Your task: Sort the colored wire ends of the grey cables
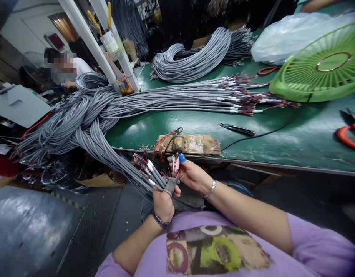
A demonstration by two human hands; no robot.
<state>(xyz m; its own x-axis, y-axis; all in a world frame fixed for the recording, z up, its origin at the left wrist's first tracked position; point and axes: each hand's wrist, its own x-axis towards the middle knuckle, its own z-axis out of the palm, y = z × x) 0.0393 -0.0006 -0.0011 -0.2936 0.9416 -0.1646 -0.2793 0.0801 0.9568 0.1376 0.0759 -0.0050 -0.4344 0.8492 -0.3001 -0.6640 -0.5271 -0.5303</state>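
Green bench (194, 122); left hand (164, 202) grips gray cables (158, 177), right hand (194, 175) pinches pink clip (175, 164).
Wire tips (145, 155) blur together; left grip partly hidden.

This is a workshop, most likely a cable-assembly shop floor. A long green tabletop (307, 134) carries a mass of grey cables (154, 100), their ends bared to coloured wires, with 1 more coiled bundle (200, 63) behind. Snips (238, 129) and orange-handled scissors (340, 134) lie on it. Dark cables (128, 23) hang behind 2 white posts (87, 38), striped tape (68, 200) marks the floor, and 1 other person (82, 66) is beyond the cables.
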